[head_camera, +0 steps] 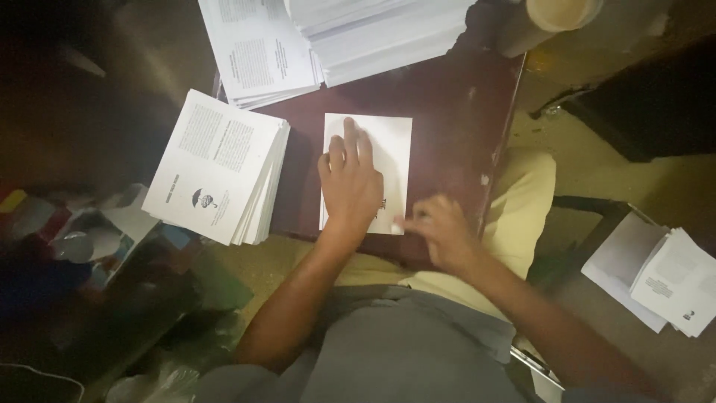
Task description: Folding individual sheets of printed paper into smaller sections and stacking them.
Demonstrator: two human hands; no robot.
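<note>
A folded white printed sheet (pixel 388 142) lies on the dark red-brown table (pixel 447 112). My left hand (pixel 349 183) rests flat on top of it, fingers spread and pointing away from me. Blurred by motion, my right hand (pixel 440 227) is at the sheet's near right corner, and its fingertips touch the edge there. Whether those fingers pinch the paper I cannot tell.
A thick stack of printed sheets (pixel 216 168) sits left of the folded sheet, overhanging the table edge. More stacks (pixel 261 48) (pixel 373 30) lie at the far side. A light cylinder (pixel 556 19) stands top right. Folded sheets (pixel 664 276) rest at my right. Clutter (pixel 82 239) fills the floor left.
</note>
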